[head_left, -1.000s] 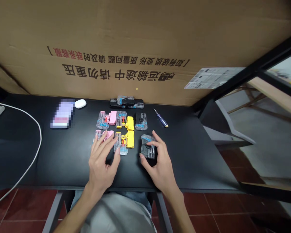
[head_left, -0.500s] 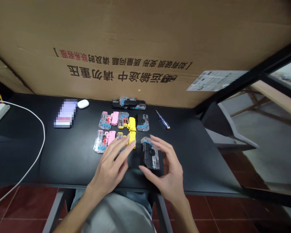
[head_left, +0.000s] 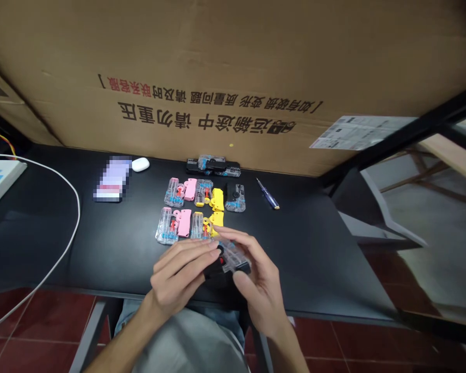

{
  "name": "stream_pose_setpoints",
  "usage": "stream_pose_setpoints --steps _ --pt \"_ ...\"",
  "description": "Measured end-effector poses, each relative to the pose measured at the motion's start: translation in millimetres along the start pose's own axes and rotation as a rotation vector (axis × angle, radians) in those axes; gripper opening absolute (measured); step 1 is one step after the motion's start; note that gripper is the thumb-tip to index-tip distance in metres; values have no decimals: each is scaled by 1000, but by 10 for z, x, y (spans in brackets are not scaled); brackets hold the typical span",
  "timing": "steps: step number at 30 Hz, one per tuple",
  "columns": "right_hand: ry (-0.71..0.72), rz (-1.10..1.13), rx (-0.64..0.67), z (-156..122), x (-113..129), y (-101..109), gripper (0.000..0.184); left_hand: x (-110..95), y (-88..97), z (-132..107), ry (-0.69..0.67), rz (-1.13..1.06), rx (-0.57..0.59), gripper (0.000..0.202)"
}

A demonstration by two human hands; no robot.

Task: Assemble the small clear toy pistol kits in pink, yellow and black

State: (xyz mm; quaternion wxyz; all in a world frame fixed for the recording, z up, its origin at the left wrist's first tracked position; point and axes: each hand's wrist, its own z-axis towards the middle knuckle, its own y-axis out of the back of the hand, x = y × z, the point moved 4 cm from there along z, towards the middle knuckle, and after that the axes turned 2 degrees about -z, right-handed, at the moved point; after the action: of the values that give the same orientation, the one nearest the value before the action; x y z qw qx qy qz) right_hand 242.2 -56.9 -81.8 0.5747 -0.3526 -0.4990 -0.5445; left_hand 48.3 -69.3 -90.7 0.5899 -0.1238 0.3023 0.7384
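Note:
A clear-and-black plastic gadget [head_left: 235,256] is off the table near its front edge, tilted, with a round black knob and a bit of red showing. My right hand [head_left: 262,277] grips its right side between thumb and fingers. Over its left side my left hand [head_left: 178,272] is closed, fingertips by the knob; its thumb is hidden. Just beyond my hands lie clear cases with pink parts [head_left: 184,223] and with yellow parts [head_left: 216,199], in two rows. Another clear-and-black gadget [head_left: 235,198] lies flat at the right end of the far row.
Several more black-and-clear gadgets [head_left: 213,165] are piled against the cardboard [head_left: 217,52] at the back. A screwdriver [head_left: 268,195] lies to their right. Leftward are a phone [head_left: 112,178], a white earphone case [head_left: 140,165], a white cable [head_left: 76,207] and a power strip [head_left: 2,181].
My right hand has drawn the gadget left and towards me, turning and tilting it. My left hand has moved from above the yellow parts onto the gadget. The view has shifted slightly.

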Motion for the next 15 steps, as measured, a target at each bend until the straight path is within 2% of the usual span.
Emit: stream_pose_setpoints --steps 5,10,15 --pt "-152 203 -69 28 -25 -47 46 9 12 -41 31 -52 -73 65" --pt "-353 554 -173 70 -133 -158 49 31 4 -83 65 -129 -147 61" --pt "-434 625 -239 110 -151 -252 49 39 -12 -53 111 -193 -171 62"
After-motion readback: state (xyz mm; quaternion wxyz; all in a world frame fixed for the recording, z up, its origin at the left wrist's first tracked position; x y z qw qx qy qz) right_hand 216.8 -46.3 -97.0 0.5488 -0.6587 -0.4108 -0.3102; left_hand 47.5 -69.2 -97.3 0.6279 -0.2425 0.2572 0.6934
